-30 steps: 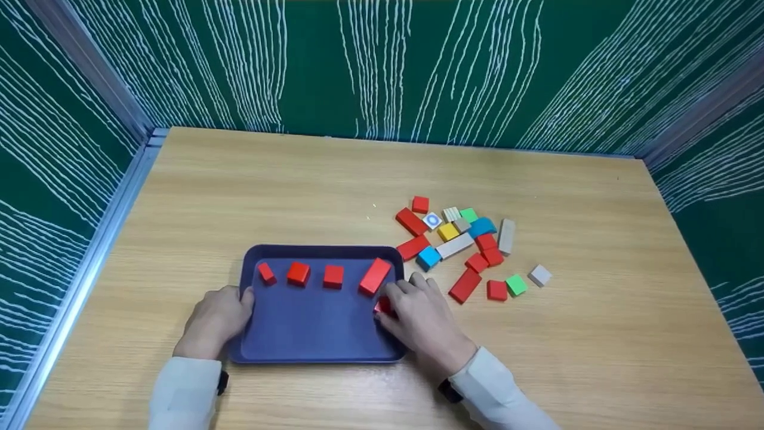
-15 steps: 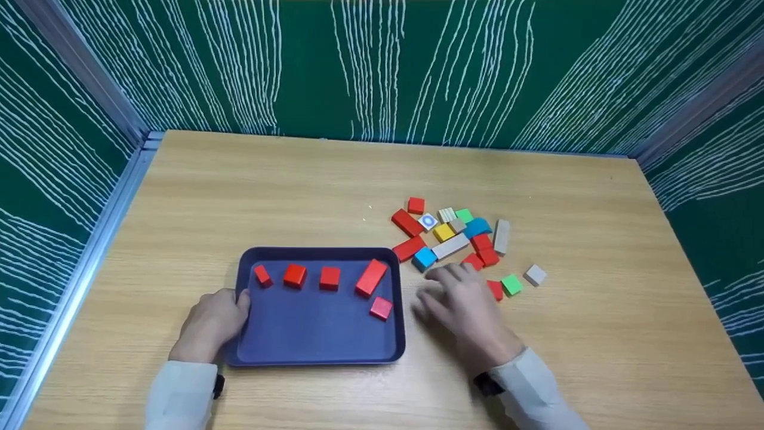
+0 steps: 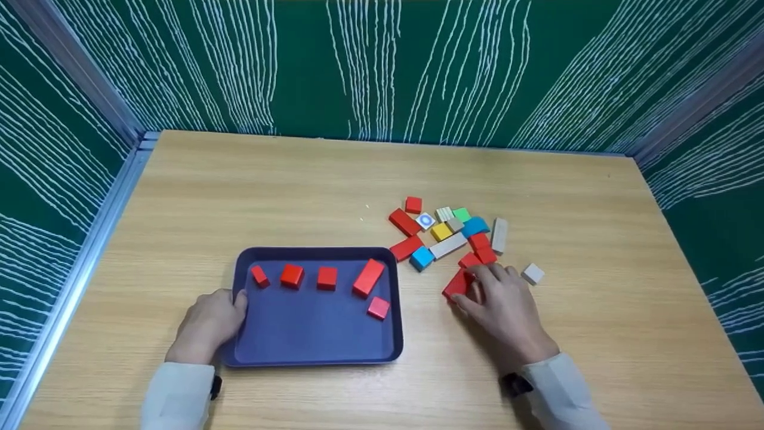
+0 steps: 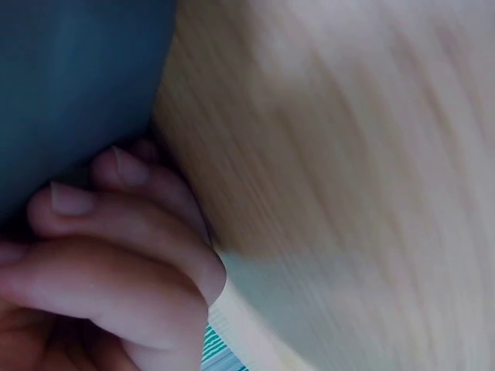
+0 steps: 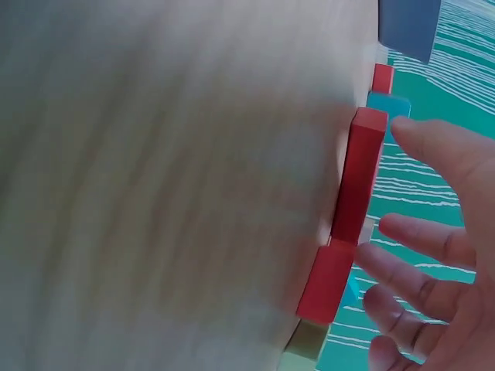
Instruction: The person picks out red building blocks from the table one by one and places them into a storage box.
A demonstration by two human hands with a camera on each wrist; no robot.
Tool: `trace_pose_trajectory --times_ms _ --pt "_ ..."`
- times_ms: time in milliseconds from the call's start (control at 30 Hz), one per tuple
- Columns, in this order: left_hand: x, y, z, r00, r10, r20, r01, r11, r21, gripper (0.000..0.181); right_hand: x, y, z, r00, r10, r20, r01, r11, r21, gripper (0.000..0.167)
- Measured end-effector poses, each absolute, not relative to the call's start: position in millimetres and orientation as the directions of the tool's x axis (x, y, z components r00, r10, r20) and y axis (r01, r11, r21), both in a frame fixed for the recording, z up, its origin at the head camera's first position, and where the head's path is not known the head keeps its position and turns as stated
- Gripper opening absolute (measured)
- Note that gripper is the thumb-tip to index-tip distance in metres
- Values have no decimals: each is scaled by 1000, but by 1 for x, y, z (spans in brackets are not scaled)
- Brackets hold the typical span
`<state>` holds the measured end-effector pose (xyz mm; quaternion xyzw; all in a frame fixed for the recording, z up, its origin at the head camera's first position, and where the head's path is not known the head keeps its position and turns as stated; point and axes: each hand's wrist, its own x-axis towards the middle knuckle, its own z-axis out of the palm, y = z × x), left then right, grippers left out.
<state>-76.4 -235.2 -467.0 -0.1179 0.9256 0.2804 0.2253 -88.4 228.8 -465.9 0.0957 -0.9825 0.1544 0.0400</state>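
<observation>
At its left edge, the dark blue tray [image 3: 304, 328] is gripped by my left hand [image 3: 206, 322], thumb on the rim. The left wrist view shows that hand's fingers [image 4: 124, 239] curled at the tray's underside. Several red blocks lie in the tray, including a long one [image 3: 368, 278] and a small one [image 3: 378, 308]. My right hand [image 3: 507, 310] is over a long red block [image 3: 455, 288] on the table, thumb and forefinger at it. In the right wrist view the fingers are spread beside this block [image 5: 360, 178], not closed round it. Another red block [image 5: 328, 282] lies close by.
A loose pile of blocks lies beyond the right hand: a yellow block [image 3: 441, 232], a blue cube [image 3: 422, 258], grey bars [image 3: 499, 235] and more red ones [image 3: 406, 222]. One pale cube [image 3: 533, 273] sits apart. Green panels [image 3: 310, 71] enclose the wooden table [image 3: 268, 191].
My right hand has let go of the small red block inside the tray and moved right to the long red block. The left hand stays on the tray.
</observation>
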Motion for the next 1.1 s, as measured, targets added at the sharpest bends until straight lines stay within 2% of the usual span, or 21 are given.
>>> trace_pose_trajectory --times_ms 200,433,867,1100 --pt "-76 -235 -466 -865 -99 -492 -357 810 465 44 -91 225 -467 -984 -166 56 -175 942 -285 69" --pt "-76 -235 -466 -860 -104 -500 -369 803 468 44 -92 224 -468 -987 -160 29 -161 941 -297 68" --pt "-76 -236 -466 -866 -92 -492 -346 820 457 43 -88 215 -458 -986 -152 76 -169 924 -344 55" --pt "-76 -235 -465 -861 -101 -498 -358 816 454 42 -86 186 -446 -969 -225 101 -246 896 -369 56"
